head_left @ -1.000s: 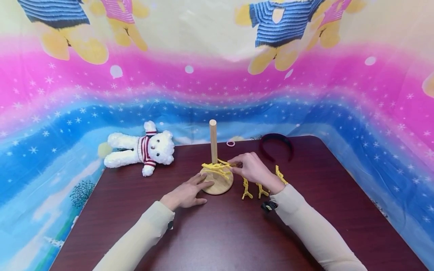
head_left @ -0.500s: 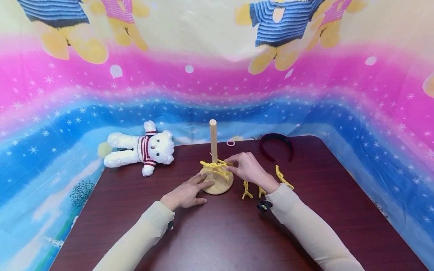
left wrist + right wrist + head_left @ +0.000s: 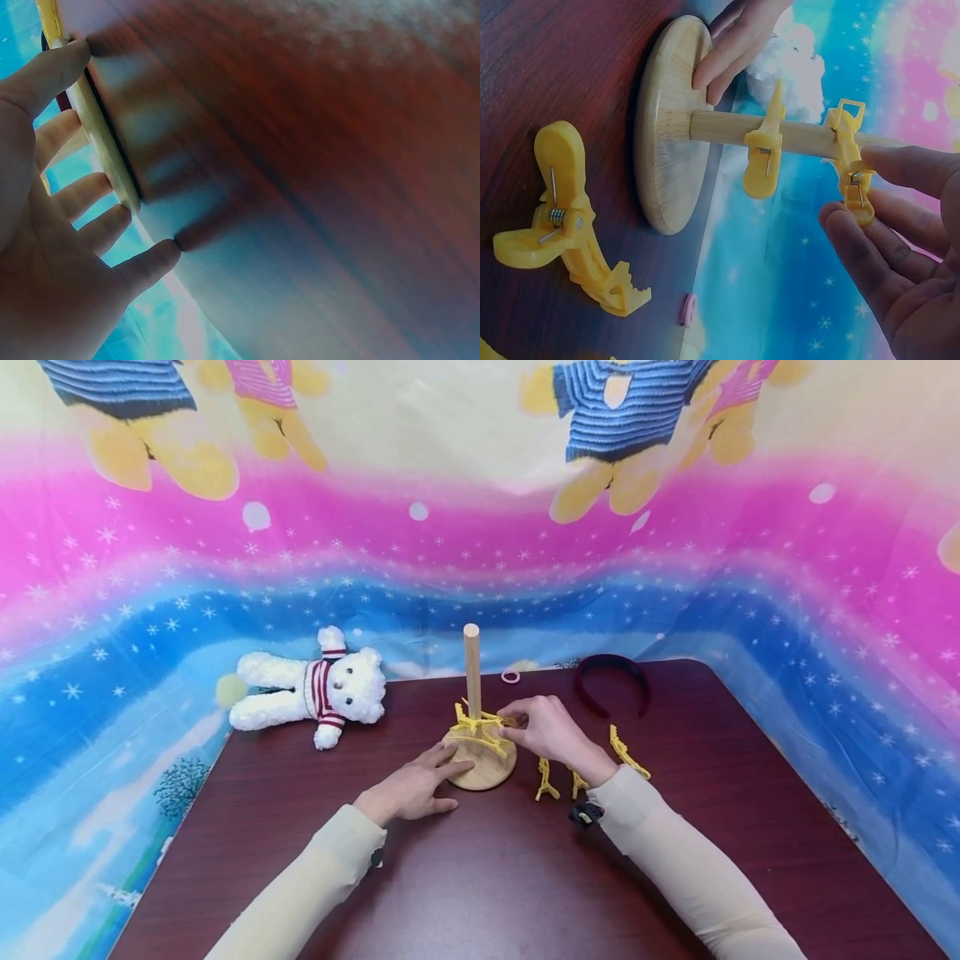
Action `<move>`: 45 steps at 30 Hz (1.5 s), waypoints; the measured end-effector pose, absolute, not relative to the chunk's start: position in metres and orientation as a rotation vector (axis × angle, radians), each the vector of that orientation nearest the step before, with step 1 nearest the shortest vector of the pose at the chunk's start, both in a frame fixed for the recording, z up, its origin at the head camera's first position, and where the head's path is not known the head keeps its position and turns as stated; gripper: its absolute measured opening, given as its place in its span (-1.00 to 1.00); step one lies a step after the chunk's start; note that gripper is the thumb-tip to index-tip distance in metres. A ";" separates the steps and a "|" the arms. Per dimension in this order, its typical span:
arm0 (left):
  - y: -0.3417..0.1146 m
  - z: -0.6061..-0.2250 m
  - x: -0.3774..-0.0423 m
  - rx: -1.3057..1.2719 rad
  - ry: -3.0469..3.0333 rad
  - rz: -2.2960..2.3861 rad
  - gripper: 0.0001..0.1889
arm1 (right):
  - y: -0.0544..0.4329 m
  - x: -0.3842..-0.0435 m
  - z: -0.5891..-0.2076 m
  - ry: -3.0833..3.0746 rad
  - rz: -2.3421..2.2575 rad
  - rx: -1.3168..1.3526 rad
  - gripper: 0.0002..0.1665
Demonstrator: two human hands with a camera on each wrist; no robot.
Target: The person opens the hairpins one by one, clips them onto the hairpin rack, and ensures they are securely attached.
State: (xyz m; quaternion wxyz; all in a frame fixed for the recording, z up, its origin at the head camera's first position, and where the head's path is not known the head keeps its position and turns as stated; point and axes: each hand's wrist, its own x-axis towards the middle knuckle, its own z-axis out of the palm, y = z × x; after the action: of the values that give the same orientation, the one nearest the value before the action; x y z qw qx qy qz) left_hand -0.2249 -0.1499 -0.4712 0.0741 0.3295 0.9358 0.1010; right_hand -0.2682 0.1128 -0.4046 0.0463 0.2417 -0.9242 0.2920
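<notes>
In the head view, the wooden stand (image 3: 473,664) rises upright from its round base. The right hand (image 3: 553,731) is just right of the post, fingers pinching the held clip (image 3: 471,723), yellow, which lies to their left; its long axis runs roughly sideways across the post. The lower clip (image 3: 491,746) crosses beneath it, above the base. The left hand (image 3: 408,787) is left of the stand, fingers spread, touching the base. Right of the stand on the table (image 3: 480,877) are a near clip (image 3: 544,781), a partly hidden clip (image 3: 577,785) and a far clip (image 3: 630,753). Beyond the stand to the right are a pink ring (image 3: 511,677) and a headband (image 3: 611,685); a white bear (image 3: 322,689) lies to its left.

In the left wrist view, the fingers are straight and apart; several tips meet the stand's rim, and the lowest reaches past it to the table.

In the right wrist view, thumb and fingers pinch the held clip's handle end; the clip sits crosswise at the post, farther from the base than the lower clip. Whether its jaws grip the post, I cannot tell. The right hand is clearly the nearer one.
</notes>
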 end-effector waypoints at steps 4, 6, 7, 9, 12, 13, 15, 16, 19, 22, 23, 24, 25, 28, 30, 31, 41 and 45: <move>-0.150 -0.472 -0.226 0.970 2.804 0.294 -0.30 | 0.114 -0.269 -0.405 -2.830 0.923 0.732 -0.67; -0.150 -0.472 -0.225 0.955 2.801 0.293 -0.30 | 0.114 -0.269 -0.406 -2.832 0.925 0.731 -0.65; -0.150 -0.472 -0.225 0.950 2.799 0.288 -0.30 | 0.115 -0.269 -0.406 -2.831 0.922 0.733 -0.64; -0.150 -0.472 -0.225 0.944 2.797 0.298 -0.30 | 0.116 -0.269 -0.406 -2.827 0.919 0.735 -0.62; -0.151 -0.471 -0.224 0.945 2.797 0.308 -0.31 | 0.118 -0.269 -0.406 -2.828 0.933 0.737 -0.60; -0.151 -0.471 -0.224 0.949 2.797 0.311 -0.31 | 0.118 -0.269 -0.406 -2.830 0.937 0.738 -0.59; -0.151 -0.471 -0.224 0.953 2.798 0.320 -0.31 | 0.120 -0.269 -0.405 -2.836 0.951 0.738 -0.58; -0.151 -0.471 -0.224 0.956 2.798 0.321 -0.31 | 0.121 -0.269 -0.404 -2.843 0.949 0.735 -0.57; -0.151 -0.471 -0.224 0.970 2.803 0.321 -0.31 | 0.123 -0.268 -0.403 -2.853 0.936 0.734 -0.56; -0.151 -0.472 -0.224 0.980 2.806 0.319 -0.31 | 0.127 -0.267 -0.403 -2.861 0.923 0.733 -0.55; -0.151 -0.471 -0.224 0.986 2.807 0.322 -0.31 | 0.128 -0.266 -0.403 -2.860 0.927 0.733 -0.56; -0.151 -0.472 -0.224 0.986 2.806 0.325 -0.31 | 0.130 -0.266 -0.403 -2.860 0.933 0.733 -0.56; -0.150 -0.471 -0.224 0.983 2.805 0.328 -0.31 | 0.131 -0.266 -0.402 -2.863 0.941 0.730 -0.56; -0.151 -0.471 -0.224 0.971 2.803 0.337 -0.31 | 0.136 -0.264 -0.401 -2.866 0.959 0.724 -0.57; -0.151 -0.471 -0.224 0.970 2.803 0.339 -0.31 | 0.140 -0.264 -0.399 -2.870 0.965 0.718 -0.57; -0.151 -0.471 -0.224 0.969 2.803 0.335 -0.31 | 0.142 -0.263 -0.399 -2.870 0.962 0.718 -0.57; -0.151 -0.470 -0.223 0.984 2.801 0.339 -0.31 | 0.159 -0.255 -0.395 -2.862 1.008 0.680 -0.66; -0.151 -0.470 -0.222 0.977 2.803 0.337 -0.31 | 0.169 -0.253 -0.398 -2.848 1.015 0.685 -0.67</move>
State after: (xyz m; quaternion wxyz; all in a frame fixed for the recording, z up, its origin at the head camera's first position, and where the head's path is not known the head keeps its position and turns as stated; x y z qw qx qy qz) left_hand -0.2222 -0.1505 -0.4695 0.0771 0.3261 0.9355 0.1123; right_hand -0.2535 0.1688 -0.3976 0.0207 0.2209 -0.9185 0.3273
